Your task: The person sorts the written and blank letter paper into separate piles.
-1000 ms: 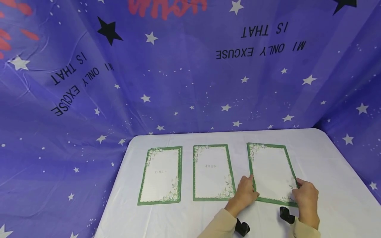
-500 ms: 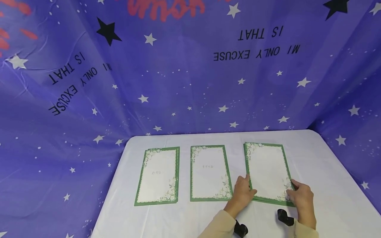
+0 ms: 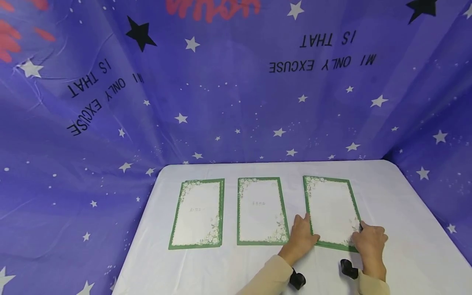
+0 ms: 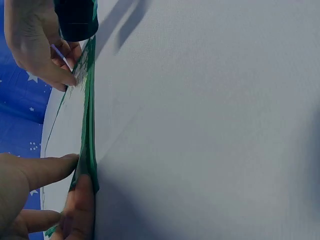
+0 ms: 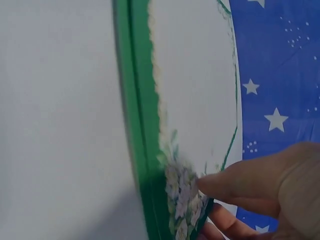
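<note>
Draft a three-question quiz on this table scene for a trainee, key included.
1. Which paper do the left hand and right hand hold, as seen in the head view?
A. leftmost
B. middle
C. rightmost

2. True or false: the middle paper bears faint writing.

3. What decorates two opposite corners of each top sheet?

Key:
1. C, the rightmost paper.
2. True.
3. Flowers.
</note>
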`<state>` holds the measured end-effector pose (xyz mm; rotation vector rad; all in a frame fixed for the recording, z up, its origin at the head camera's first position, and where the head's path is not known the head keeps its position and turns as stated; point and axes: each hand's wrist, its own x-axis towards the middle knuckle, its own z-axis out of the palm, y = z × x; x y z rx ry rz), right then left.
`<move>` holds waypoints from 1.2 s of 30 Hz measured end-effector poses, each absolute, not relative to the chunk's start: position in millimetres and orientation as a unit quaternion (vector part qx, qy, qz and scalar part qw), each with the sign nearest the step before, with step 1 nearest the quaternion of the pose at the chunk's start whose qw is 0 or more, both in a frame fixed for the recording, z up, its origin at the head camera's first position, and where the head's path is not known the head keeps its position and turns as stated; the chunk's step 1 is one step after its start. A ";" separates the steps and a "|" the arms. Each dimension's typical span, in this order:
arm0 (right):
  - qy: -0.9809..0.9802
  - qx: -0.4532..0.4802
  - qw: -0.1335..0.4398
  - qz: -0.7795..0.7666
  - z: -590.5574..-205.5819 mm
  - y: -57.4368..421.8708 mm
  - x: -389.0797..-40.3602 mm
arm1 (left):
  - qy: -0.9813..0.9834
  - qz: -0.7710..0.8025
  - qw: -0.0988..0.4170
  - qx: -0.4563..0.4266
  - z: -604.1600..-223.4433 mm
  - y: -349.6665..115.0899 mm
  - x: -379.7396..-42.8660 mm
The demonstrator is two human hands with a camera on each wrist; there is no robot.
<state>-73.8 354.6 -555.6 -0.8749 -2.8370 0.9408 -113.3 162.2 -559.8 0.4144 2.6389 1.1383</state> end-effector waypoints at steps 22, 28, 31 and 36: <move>-0.888 -0.175 0.006 0.425 -518.7 259.1 -95.3 | 0.805 0.571 0.111 0.113 -542.7 76.3 -138.5; -0.878 -0.160 -0.018 0.451 -525.9 218.2 -105.2 | 0.834 0.549 0.042 0.024 -530.1 25.4 -147.8; -0.877 -0.154 -0.025 0.454 -531.4 207.5 -105.6 | 0.851 0.525 0.011 -0.024 -530.2 3.9 -145.4; -0.882 -0.157 -0.017 0.445 -541.4 198.2 -106.5 | 0.860 0.506 0.012 -0.073 -537.2 -18.5 -138.1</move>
